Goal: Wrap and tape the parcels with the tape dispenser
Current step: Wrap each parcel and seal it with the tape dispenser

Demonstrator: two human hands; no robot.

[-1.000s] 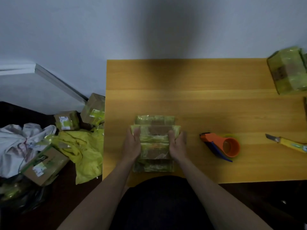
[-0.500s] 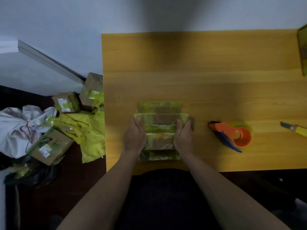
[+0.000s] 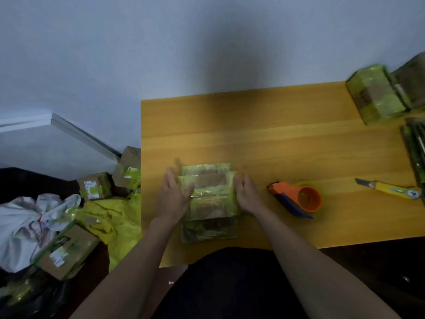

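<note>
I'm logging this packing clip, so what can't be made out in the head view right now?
- Parcel stack: motion blur; whether either hand touches it is unclear.
- Left hand and right hand: fingers blurred.
- Parcels at the right edge: cut off by the frame.
- Tape dispenser: its tape end is too blurred to find.
- Box labels on the floor: too small to read.

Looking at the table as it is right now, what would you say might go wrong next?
1. The stacked parcels sit unevenly, with the lower ones jutting toward the table edge; both hands only flank them with straight fingers, so the pile might slide or tip.
2. The utility knife lies with its blade exposed, a possible cut hazard when reaching right.
3. The tape dispenser lies beside the right hand and might get knocked.
</note>
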